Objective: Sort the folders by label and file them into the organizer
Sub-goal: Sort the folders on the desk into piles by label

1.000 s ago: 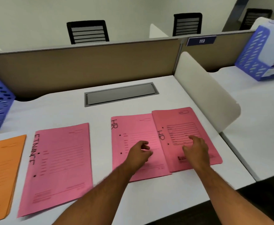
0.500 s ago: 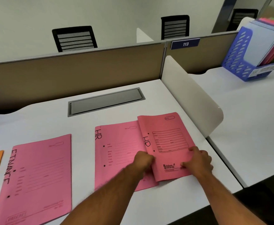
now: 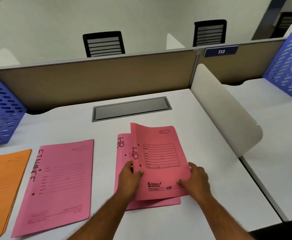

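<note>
Two pink folders marked HR lie on the white desk [image 3: 202, 170]. The upper HR folder [image 3: 160, 163] is lifted at its left edge and sits mostly over the lower HR folder [image 3: 121, 149]. My left hand [image 3: 130, 179] pinches the upper folder's left edge near the punch holes. My right hand [image 3: 196, 180] grips its right edge. A pink folder marked FINANCE [image 3: 58, 184] lies flat to the left. An orange folder [image 3: 1, 187] lies at the far left. A blue perforated organizer [image 3: 1, 108] stands at the back left.
A second blue organizer [image 3: 287, 66] holding papers stands on the neighbouring desk at the far right. A white curved divider [image 3: 228, 108] separates the two desks. A grey cable hatch [image 3: 131, 109] is set into the desk behind the folders. A tan partition runs along the back.
The right HR folder has been slid left and lifted onto the other HR folder. Both hands went from resting on the folders to holding the upper one by its edges.
</note>
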A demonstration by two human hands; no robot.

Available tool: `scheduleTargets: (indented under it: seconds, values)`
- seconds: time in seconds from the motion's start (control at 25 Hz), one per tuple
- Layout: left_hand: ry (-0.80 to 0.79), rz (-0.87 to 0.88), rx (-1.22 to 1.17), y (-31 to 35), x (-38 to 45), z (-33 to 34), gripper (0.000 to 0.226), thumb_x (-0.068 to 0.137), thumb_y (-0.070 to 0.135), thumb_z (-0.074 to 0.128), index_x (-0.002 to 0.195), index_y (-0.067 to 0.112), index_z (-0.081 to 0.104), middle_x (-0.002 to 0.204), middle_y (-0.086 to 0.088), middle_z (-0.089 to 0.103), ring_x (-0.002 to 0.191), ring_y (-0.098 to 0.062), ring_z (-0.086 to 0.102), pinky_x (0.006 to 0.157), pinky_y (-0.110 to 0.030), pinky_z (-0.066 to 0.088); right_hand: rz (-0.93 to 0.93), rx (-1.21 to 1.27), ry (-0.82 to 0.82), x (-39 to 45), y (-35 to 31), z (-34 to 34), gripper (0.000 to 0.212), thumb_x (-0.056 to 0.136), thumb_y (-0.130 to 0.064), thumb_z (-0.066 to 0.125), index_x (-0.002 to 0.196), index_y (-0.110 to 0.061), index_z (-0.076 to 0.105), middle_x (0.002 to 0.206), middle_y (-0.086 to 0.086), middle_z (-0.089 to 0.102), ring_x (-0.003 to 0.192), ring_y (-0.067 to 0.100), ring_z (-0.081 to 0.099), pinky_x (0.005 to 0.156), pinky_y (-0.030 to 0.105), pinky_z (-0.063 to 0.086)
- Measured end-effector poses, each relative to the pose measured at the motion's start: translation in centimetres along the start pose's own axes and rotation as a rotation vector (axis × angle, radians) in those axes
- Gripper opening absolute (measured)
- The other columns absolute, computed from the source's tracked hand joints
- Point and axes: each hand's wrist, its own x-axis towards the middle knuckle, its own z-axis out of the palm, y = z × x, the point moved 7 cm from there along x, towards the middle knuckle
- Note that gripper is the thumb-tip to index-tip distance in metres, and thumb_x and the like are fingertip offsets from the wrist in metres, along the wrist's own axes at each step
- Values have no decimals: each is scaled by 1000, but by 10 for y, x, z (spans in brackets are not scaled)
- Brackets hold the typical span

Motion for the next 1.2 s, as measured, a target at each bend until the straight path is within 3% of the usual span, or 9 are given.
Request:
scheduleTargets:
  seconds: [0.16,0.4,0.64,0.88,1.08,1.2]
  values:
    - [42,31,220,-21,-6,-39,43,98,16,66,139,23,54,127,3,70,103,-18,71,97,-41,61,-70,-65,-55,-15,-22,26,91,75,-41,89,151,-16,45,139,8,51,130,29,51,106,40,50]
    - [122,29,596,-37,2,-59,48,91,36,71,137,27,57,120,6,56,103,-15,66,94,-37,60,-110,-96,-89,-26,-27,35,66,76,-42,85,134,-21,62,120,-1,51,111,19,57,95,31,57]
    - [116,-18,679,-34,10,-63,59,89,36,76,142,23,51,128,1,52,108,-20,68,94,-38,59,-94,-90,-124,-17,-32,37,57,71,-40,88,122,-19,75,110,-2,60,92,18,70,88,32,62]
    - [123,-67,667,-44,5,-83,59,87,35,81,135,20,51,126,1,53,105,-18,67,90,-35,58,-176,-105,-130,-14,-57,50,61,84,-26,83,140,-15,63,128,5,59,110,24,67,97,34,59]
    - [141,-82,719,-44,13,-106,61,88,39,80,138,18,51,130,-2,54,112,-23,68,95,-39,57,-242,-98,-169,-12,-80,63,61,85,-11,80,141,-17,58,121,2,55,108,24,66,94,34,60]
    - [123,-69,744,-42,21,-110,61,90,39,78,139,18,51,132,-4,54,113,-24,69,98,-41,57,-258,-104,-154,-13,-84,68,70,88,-4,76,153,-15,50,136,7,54,120,27,63,100,35,57]
